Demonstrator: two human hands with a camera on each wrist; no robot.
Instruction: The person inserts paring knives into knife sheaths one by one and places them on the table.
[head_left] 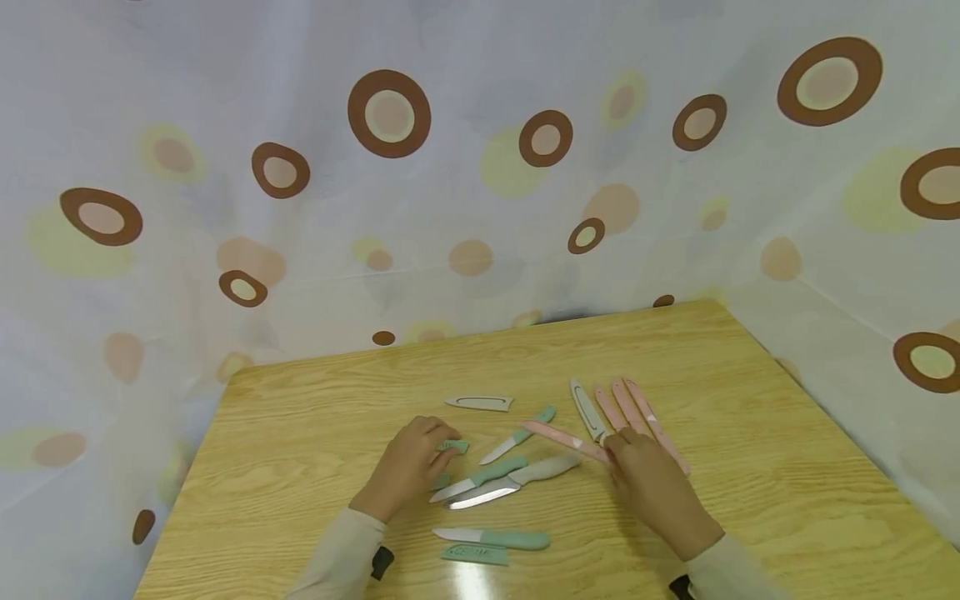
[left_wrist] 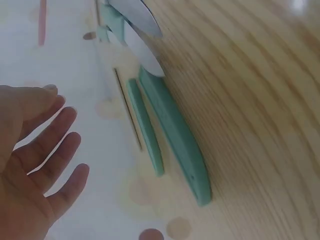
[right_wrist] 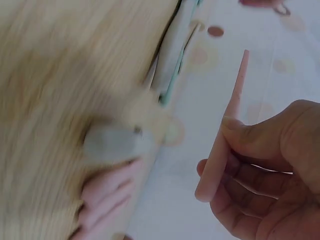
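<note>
My right hand (head_left: 652, 483) pinches a slim pink sheathed knife (head_left: 558, 435) between thumb and fingers; its thin end points left in the head view. In the right wrist view the pink knife (right_wrist: 215, 165) is held above the table. My left hand (head_left: 411, 462) is by a small green sheath (head_left: 454, 447), and the left wrist view shows its fingers (left_wrist: 55, 130) spread with nothing between them. Between the hands lie two green-handled knives (head_left: 517, 437) (head_left: 483, 477) and a knife with a whitish handle (head_left: 547, 468). Part of another green sheath (head_left: 441, 481) shows beneath the left hand.
Several pink knives (head_left: 637, 408) lie side by side at the right. Beside them is a white sheath (head_left: 586, 408), and another white sheath (head_left: 480, 403) lies farther left. Nearer me, a green-handled knife (head_left: 513, 540) and a green sheath (head_left: 475, 554) lie together. Patterned cloth (head_left: 465, 208) surrounds the wooden table (head_left: 330, 400).
</note>
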